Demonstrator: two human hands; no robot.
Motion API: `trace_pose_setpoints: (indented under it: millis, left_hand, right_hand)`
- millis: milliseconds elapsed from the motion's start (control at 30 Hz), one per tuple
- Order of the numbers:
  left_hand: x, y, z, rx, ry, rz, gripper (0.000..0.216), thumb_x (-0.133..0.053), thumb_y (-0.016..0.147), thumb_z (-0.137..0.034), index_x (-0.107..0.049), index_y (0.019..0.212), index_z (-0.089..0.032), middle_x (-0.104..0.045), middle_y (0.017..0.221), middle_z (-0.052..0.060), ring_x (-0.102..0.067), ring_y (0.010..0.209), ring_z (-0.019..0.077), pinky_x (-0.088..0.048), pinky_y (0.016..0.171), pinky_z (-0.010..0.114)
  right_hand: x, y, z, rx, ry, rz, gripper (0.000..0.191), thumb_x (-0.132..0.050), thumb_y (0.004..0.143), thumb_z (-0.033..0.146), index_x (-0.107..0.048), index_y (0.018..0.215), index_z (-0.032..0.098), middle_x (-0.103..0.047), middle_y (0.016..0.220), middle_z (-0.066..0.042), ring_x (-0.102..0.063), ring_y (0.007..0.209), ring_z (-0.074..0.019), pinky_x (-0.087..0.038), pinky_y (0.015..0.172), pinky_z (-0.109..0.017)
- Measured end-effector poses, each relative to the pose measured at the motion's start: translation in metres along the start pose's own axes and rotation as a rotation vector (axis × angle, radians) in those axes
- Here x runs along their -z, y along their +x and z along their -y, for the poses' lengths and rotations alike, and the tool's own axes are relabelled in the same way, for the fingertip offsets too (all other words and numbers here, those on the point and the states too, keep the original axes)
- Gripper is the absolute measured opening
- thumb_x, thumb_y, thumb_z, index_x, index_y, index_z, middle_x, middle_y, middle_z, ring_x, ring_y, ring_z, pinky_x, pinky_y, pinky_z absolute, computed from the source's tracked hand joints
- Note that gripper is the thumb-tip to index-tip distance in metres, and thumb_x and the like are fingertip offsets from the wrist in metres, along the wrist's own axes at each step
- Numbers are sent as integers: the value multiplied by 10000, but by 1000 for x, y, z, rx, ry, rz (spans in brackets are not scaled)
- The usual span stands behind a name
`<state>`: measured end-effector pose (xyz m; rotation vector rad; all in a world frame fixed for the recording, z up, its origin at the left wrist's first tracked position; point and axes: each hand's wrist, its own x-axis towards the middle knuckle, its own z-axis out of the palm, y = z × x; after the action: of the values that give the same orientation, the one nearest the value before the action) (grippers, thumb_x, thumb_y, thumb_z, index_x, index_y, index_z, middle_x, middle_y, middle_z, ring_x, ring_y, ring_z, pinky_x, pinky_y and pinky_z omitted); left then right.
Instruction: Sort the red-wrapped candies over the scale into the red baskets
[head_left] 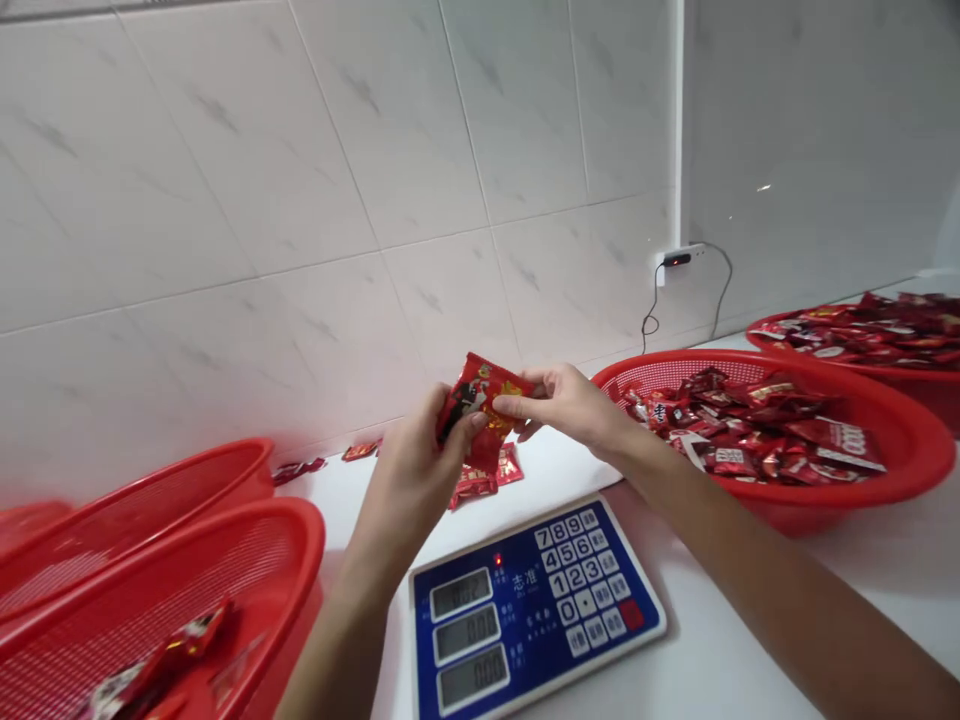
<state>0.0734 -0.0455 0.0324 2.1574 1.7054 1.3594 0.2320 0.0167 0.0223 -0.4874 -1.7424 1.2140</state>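
Note:
Between my two hands I hold a red printed snack packet [487,405], raised over the digital scale [525,600]. My left hand [427,440] pinches its left side with the thumb in front. On its right edge, my right hand [559,400] is closed with the thumb across the print. Beneath the packet, a few small red packets [510,463] lie on the scale's white pan [559,460]. The scale's blue keypad panel faces me, its displays lit. What is behind the packet, including several fingertips, is hidden.
A red basket [900,470] full of red packets [750,430] stands at the right, another filled basket [765,335] behind it. Red baskets [300,530] stand at the left, the nearest with some packets inside. Loose packets [300,470] lie along the tiled wall [337,200]. A cable [651,310] hangs from a socket.

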Motion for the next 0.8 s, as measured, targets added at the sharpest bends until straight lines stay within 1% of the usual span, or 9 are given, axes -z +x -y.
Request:
trace_pose_setpoints:
  millis: [100, 200, 300, 400, 467, 533, 600, 667, 800]
  left_hand:
    - [2, 2, 4, 32, -13, 11, 201, -556, 857, -395, -514, 768, -219, -610, 619, -24, -570, 568, 150, -408, 515, 268]
    - [12, 2, 5, 69, -21, 73, 324, -545, 851, -525, -594, 956, -222, -702, 740, 25, -666, 711, 203, -487, 627, 314]
    - [30, 3, 7, 102, 85, 25, 410, -521, 832, -592, -622, 985, -225, -721, 771, 48, -673, 759, 213, -492, 679, 325]
    - [44, 3, 8, 157, 154, -12, 418, -498, 824, -617, -633, 956, -245, -720, 784, 35, -654, 749, 197, -471, 654, 303]
    - [49, 2, 8, 168, 210, 2, 438, -454, 833, -640, -634, 955, -260, -717, 787, 23, -648, 775, 198, -459, 667, 308]
    - [51, 0, 6, 158, 241, 25, 472, -407, 835, -660, -634, 962, -266, -717, 795, 19, -648, 801, 202, -452, 686, 316]
    - [52, -2, 3, 152, 244, 17, 506, -384, 819, -678, -640, 966, -267, -717, 803, 19, -647, 794, 200, -450, 681, 312]
    - [55, -6, -3, 152, 248, 0, 522, -374, 815, -683, -648, 953, -261, -719, 821, 21, -643, 780, 192, -444, 660, 298]
    - [63, -11, -15, 129, 263, -28, 510, -371, 842, -664, -654, 927, -247, -716, 814, 18, -627, 754, 173, -423, 626, 267]
  right_hand:
    - [5, 6, -9, 44, -59, -119, 138, -686, 811, 280, -667, 833, 146, -644, 697, -7, -539, 549, -90, -473, 571, -259]
    - [18, 7, -11, -23, -203, -163, 122, -644, 837, 266, -664, 838, 146, -634, 688, -14, -526, 551, -106, -437, 549, -274]
    - [32, 5, -11, -172, -599, -167, 147, -606, 836, 208, -618, 695, 167, -618, 643, -33, -527, 575, -135, -377, 535, -293]
    - [34, 3, -16, -241, -984, -65, 215, -553, 834, 133, -572, 624, 175, -635, 673, -70, -548, 632, -167, -332, 546, -314]
    - [29, 3, -23, -267, -1077, 7, 185, -520, 852, 113, -614, 701, 162, -668, 771, -106, -587, 711, -198, -351, 569, -321]
    - [25, 4, -28, -279, -1094, 26, 134, -531, 881, 160, -662, 894, 136, -684, 926, -148, -620, 845, -239, -400, 631, -327]
    - [23, 2, -29, -281, -1111, -29, 274, -580, 889, 237, -635, 1124, 106, -669, 1043, -180, -618, 980, -282, -442, 725, -346]
    - [23, -1, -22, -243, -1135, -126, 433, -607, 887, 280, -573, 1275, 92, -658, 1092, -192, -610, 1041, -307, -460, 802, -378]
    - [25, -13, 10, -51, -1003, -278, 465, -596, 896, 284, -573, 1330, 119, -675, 1111, -158, -645, 968, -267, -489, 835, -397]
